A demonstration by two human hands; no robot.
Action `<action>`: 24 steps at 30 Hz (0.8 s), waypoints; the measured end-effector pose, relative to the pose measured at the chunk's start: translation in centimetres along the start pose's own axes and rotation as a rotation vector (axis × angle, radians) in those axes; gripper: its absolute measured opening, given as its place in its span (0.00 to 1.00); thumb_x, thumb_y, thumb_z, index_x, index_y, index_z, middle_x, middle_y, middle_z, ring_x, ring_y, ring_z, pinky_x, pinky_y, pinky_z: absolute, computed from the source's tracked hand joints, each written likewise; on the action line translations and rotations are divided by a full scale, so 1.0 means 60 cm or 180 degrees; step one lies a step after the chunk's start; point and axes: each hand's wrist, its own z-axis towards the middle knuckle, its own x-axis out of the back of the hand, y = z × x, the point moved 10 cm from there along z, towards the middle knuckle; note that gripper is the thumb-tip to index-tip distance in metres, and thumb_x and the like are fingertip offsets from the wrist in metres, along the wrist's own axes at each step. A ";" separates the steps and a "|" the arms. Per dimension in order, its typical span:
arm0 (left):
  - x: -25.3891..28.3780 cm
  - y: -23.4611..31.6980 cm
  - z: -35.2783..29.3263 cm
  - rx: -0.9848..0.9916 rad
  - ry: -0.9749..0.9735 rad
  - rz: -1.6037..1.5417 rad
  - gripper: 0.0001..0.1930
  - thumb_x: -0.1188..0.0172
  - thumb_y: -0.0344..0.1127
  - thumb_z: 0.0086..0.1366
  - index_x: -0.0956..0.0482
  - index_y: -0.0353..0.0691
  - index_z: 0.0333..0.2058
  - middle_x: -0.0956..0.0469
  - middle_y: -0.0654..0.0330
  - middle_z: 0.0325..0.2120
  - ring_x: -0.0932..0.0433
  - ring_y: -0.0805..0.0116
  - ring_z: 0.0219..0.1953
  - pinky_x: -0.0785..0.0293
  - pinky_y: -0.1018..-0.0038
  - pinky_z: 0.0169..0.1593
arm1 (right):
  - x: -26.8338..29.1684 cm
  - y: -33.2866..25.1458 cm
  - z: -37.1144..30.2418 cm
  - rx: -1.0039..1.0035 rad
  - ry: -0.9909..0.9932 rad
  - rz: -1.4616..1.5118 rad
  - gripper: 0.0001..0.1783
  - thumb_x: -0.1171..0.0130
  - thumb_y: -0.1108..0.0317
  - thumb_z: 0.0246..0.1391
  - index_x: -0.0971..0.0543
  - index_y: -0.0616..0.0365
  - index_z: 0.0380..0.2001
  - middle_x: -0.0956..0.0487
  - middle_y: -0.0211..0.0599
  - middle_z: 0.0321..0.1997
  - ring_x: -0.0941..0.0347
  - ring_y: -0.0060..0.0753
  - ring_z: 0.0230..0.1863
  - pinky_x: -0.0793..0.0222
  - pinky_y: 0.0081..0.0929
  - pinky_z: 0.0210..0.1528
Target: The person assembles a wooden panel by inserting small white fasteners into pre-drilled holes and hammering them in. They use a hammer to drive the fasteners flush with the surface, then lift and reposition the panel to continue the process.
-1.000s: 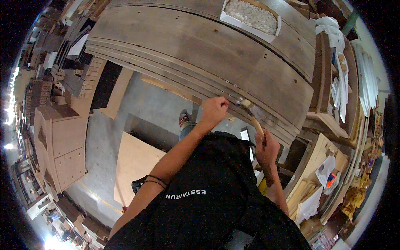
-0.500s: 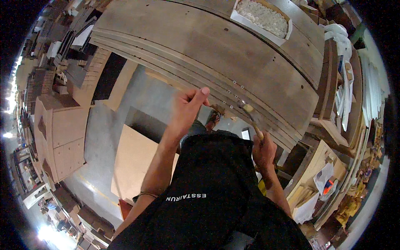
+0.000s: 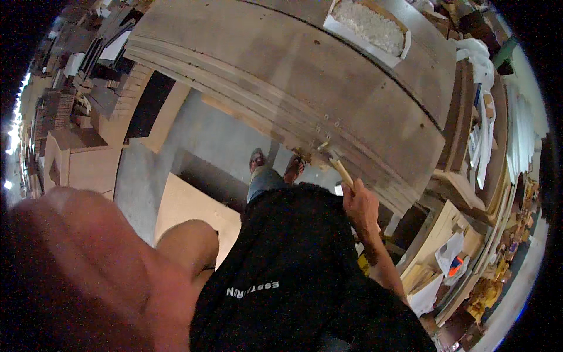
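Observation:
My right hand (image 3: 360, 206) is closed round the wooden handle of a hammer (image 3: 341, 171). The hammer points up and left, its blurred head over the near edge of a stack of brown boards (image 3: 258, 64). Small pale round fittings (image 3: 337, 124) dot the stepped board edges close to the hammer head. Large and smeared by motion, my left hand (image 3: 99, 252) is raised at the lower left, away from the boards. Its fingers are too blurred to show whether it holds anything.
On the boards at the far side stands a white box (image 3: 359, 39) filled with small whitish pieces. A wooden cabinet (image 3: 79, 158) is to the left. A light panel (image 3: 190, 202) lies low beside me. Shelving with papers and scrap wood (image 3: 434, 252) lines the right.
My left hand has left the board edge and come up toward the lower left, much larger in view. The hammer in my right hand has shifted a little left.

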 end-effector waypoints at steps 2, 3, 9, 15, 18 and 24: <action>0.000 -0.007 0.003 0.0048 -0.0013 -0.0021 0.13 0.44 0.39 0.61 0.26 0.40 0.20 0.32 0.69 0.14 0.39 0.81 0.16 0.44 0.80 0.21 | 0.034 -0.025 0.000 0.0092 0.0109 0.0216 0.16 0.47 0.54 0.56 0.31 0.57 0.27 0.26 0.48 0.18 0.29 0.55 0.21 0.35 0.46 0.22; 0.001 -0.010 0.004 0.0073 -0.0030 -0.0052 0.12 0.44 0.38 0.62 0.27 0.40 0.21 0.32 0.69 0.14 0.39 0.81 0.16 0.44 0.80 0.21 | 0.047 -0.030 -0.005 0.0071 0.0210 0.0431 0.16 0.46 0.55 0.56 0.32 0.58 0.26 0.27 0.50 0.19 0.29 0.57 0.22 0.36 0.46 0.23; 0.007 -0.008 0.015 0.0186 -0.0015 -0.0115 0.11 0.46 0.37 0.63 0.28 0.41 0.22 0.33 0.69 0.15 0.40 0.81 0.16 0.44 0.80 0.21 | 0.000 -0.002 -0.003 -0.0047 -0.0234 0.0000 0.16 0.46 0.56 0.56 0.31 0.58 0.27 0.27 0.49 0.19 0.28 0.56 0.22 0.35 0.46 0.23; 0.120 -0.118 -0.040 0.1438 0.1004 -0.0113 0.10 0.47 0.35 0.63 0.29 0.41 0.23 0.34 0.69 0.15 0.41 0.81 0.16 0.45 0.80 0.21 | 0.020 0.049 -0.002 -0.0504 0.0046 0.0788 0.14 0.46 0.59 0.57 0.31 0.59 0.28 0.26 0.49 0.21 0.29 0.55 0.23 0.36 0.42 0.24; 0.257 -0.284 -0.220 0.2910 0.2587 -0.0664 0.07 0.48 0.36 0.64 0.29 0.40 0.30 0.34 0.67 0.18 0.38 0.81 0.19 0.42 0.81 0.23 | 0.031 0.052 0.014 -0.0537 0.0382 0.1467 0.14 0.45 0.59 0.57 0.29 0.60 0.28 0.28 0.45 0.20 0.33 0.44 0.21 0.38 0.36 0.25; 0.410 -0.369 -0.407 0.3193 0.3758 -0.0832 0.06 0.50 0.33 0.65 0.29 0.38 0.38 0.24 0.60 0.31 0.34 0.80 0.23 0.38 0.84 0.23 | 0.034 0.004 0.074 -0.0761 0.0480 0.1913 0.16 0.46 0.59 0.57 0.28 0.63 0.27 0.31 0.39 0.17 0.38 0.27 0.19 0.40 0.31 0.23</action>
